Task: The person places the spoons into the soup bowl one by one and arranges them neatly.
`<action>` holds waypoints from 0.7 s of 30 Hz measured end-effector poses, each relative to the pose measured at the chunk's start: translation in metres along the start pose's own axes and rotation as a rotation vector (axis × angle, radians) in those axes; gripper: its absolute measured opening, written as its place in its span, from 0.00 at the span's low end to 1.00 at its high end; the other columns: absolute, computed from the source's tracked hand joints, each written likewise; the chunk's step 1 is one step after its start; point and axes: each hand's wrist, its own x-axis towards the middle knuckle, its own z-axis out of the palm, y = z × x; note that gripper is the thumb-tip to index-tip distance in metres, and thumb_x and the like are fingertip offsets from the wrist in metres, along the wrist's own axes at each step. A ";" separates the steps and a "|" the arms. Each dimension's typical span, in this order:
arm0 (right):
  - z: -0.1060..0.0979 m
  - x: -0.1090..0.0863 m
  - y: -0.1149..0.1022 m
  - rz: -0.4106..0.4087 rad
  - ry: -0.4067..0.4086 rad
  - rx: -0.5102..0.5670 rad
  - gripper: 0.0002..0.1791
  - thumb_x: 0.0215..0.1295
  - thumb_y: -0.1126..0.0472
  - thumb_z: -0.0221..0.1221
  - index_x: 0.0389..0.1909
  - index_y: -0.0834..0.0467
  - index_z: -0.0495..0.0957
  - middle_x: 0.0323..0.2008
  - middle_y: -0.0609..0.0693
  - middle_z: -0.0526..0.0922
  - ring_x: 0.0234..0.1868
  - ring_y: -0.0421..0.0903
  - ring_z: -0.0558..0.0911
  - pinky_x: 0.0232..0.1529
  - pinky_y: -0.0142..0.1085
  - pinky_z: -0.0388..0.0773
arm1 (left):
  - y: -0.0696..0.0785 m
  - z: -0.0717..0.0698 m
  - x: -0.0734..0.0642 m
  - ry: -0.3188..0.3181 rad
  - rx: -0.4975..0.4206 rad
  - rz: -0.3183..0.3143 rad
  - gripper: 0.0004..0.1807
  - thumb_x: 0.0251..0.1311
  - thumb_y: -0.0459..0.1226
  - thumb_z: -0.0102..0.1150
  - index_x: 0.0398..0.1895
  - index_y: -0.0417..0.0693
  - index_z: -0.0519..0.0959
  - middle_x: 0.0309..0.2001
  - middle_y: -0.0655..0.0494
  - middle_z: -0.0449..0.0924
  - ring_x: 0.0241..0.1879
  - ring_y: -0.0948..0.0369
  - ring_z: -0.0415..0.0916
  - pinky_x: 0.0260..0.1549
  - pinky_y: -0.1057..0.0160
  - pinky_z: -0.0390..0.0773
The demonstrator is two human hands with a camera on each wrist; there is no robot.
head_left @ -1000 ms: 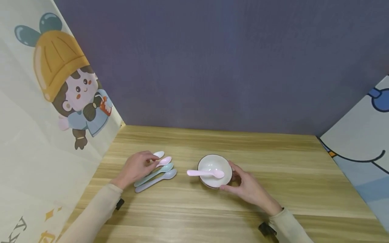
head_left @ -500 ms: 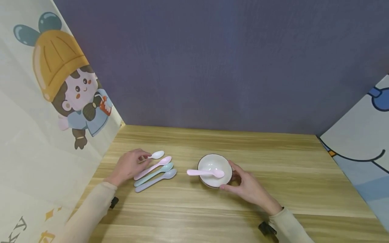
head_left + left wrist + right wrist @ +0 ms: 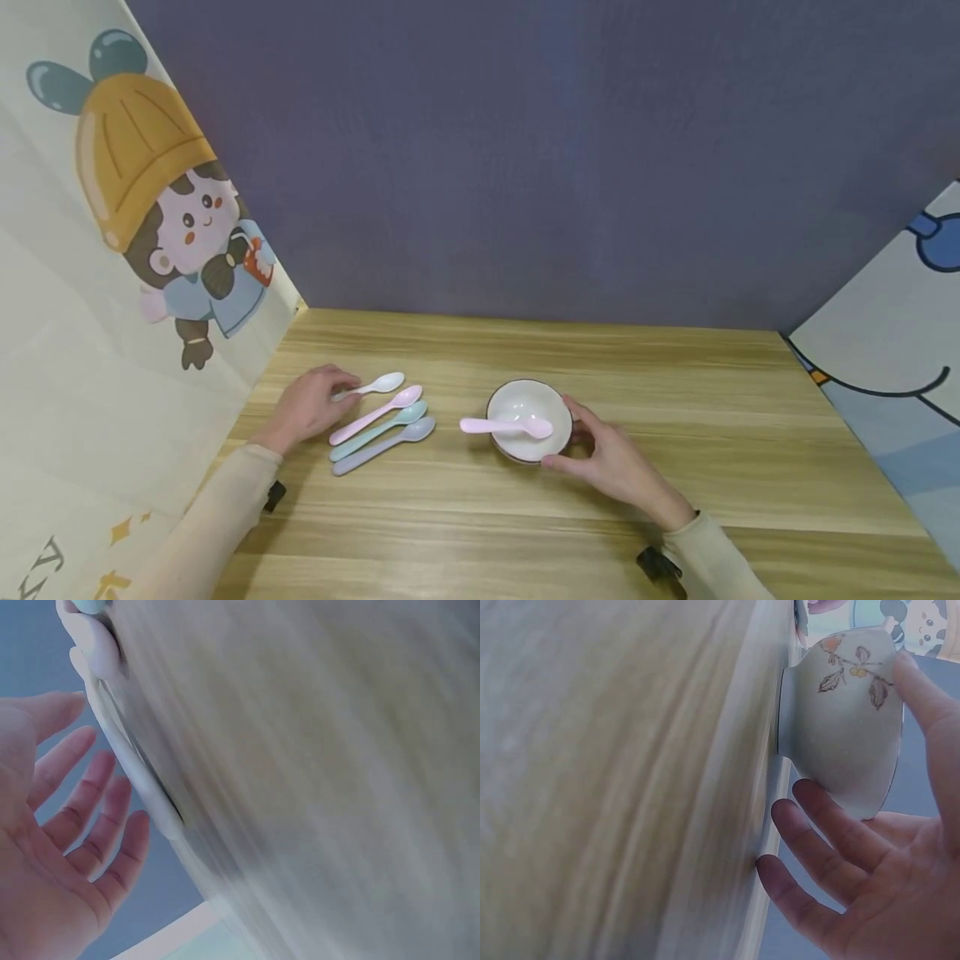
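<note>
Four kinds of colour mark the spoons at the left: a white spoon (image 3: 386, 383), a pink spoon (image 3: 377, 416), a teal spoon (image 3: 378, 432) and a lilac spoon (image 3: 384, 447), side by side at a slant. My left hand (image 3: 306, 406) is at the white spoon's handle end, fingertips overlapping it in the head view. In the left wrist view its fingers (image 3: 97, 780) are loosely bent and spread beside the spoon. My right hand (image 3: 618, 467) holds a white bowl (image 3: 517, 402) between thumb and index finger. A second pink spoon (image 3: 495, 426) lies across the bowl, handle past its left rim.
The wooden table (image 3: 465, 533) meets a dark blue-grey back panel (image 3: 525, 167). A white wall (image 3: 67, 417) with a cartoon figure stands at the left, and another printed panel (image 3: 885, 333) at the right.
My left hand has drawn back leftward from over the pink and white spoons to the white spoon's handle end, uncovering the spoons. My right hand and the bowl have stayed in place.
</note>
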 end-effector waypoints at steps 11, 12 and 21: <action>0.000 0.000 0.001 0.006 0.002 -0.005 0.62 0.52 0.33 0.78 0.81 0.59 0.63 0.45 0.38 0.90 0.51 0.39 0.88 0.60 0.51 0.79 | -0.002 -0.002 0.000 -0.065 0.010 -0.059 0.16 0.68 0.45 0.69 0.53 0.47 0.90 0.46 0.50 0.90 0.44 0.52 0.86 0.45 0.45 0.84; 0.000 0.000 0.001 0.005 0.004 -0.007 0.62 0.52 0.33 0.78 0.81 0.59 0.63 0.45 0.38 0.90 0.51 0.39 0.88 0.59 0.51 0.79 | -0.002 -0.002 0.000 -0.070 0.012 -0.058 0.16 0.68 0.45 0.69 0.53 0.47 0.90 0.45 0.50 0.89 0.43 0.52 0.86 0.45 0.45 0.84; 0.000 0.000 0.001 -0.004 0.015 -0.012 0.61 0.52 0.34 0.79 0.81 0.59 0.65 0.46 0.38 0.89 0.50 0.41 0.88 0.55 0.46 0.81 | -0.006 -0.002 0.001 -0.070 0.015 -0.051 0.13 0.68 0.42 0.70 0.51 0.46 0.91 0.40 0.53 0.88 0.38 0.57 0.83 0.40 0.50 0.82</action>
